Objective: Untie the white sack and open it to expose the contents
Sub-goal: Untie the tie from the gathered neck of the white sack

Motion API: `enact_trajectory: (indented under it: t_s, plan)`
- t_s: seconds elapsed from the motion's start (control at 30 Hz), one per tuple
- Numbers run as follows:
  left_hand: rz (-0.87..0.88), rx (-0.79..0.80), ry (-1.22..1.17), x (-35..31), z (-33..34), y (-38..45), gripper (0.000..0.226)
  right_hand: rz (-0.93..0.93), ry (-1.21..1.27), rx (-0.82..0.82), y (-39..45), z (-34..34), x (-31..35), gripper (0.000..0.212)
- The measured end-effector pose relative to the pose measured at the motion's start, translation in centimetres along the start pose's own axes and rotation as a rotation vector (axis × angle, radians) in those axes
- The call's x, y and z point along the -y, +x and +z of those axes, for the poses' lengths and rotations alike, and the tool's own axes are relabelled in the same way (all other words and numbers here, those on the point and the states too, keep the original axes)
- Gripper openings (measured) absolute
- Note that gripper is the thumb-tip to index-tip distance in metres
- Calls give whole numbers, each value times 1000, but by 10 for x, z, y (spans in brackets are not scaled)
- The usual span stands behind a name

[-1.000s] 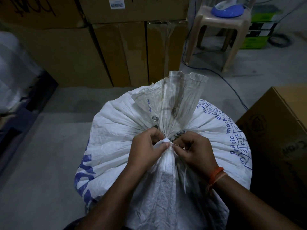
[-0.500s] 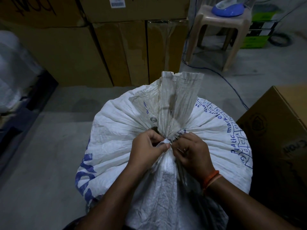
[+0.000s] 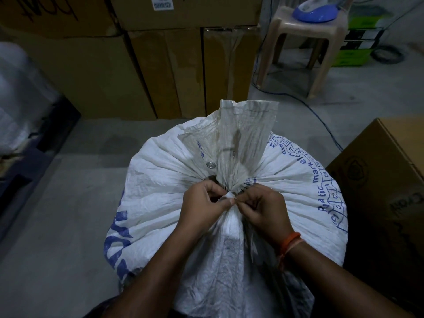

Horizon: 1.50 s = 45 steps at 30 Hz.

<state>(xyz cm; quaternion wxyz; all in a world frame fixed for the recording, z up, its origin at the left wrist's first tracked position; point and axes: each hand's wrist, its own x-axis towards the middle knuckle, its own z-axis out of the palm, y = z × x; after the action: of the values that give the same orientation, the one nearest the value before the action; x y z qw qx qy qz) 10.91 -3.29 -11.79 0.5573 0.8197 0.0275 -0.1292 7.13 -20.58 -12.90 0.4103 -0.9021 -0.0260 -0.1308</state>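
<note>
White woven sack (image 3: 160, 203) tied shut — left hand (image 3: 202, 210) and right hand (image 3: 263, 210) both pinching the knot (image 3: 230, 196). Beyond the hands, cardboard boxes (image 3: 160, 72); right of them, another carton (image 3: 385, 191).

The sack (image 3: 160, 203) is standing on the floor (image 3: 57, 214), with stacked cardboard boxes (image 3: 160, 65) sitting behind it, another box (image 3: 385, 180) lying to its right, and a plastic stool (image 3: 305, 42) standing behind-right, bearing an appliance (image 3: 315, 10).

Sack (image 3: 160, 203): white woven, blue print, standing upright on floor, bulging full; neck (image 3: 243, 143) still gathered w/ white tie (image 3: 230, 195), flaring upward above it.
</note>
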Motion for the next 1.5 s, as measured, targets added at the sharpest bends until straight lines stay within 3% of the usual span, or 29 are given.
enact_trajectory:
  t_s: [0.77,1.5]
  plan:
    - [81,-3,-22,-1,-2,2,23,2,-14,-87,2,-9,4,31]
    - [39,22,-37,1,-2,3,30,29,50,-66,2,-2,2,21]
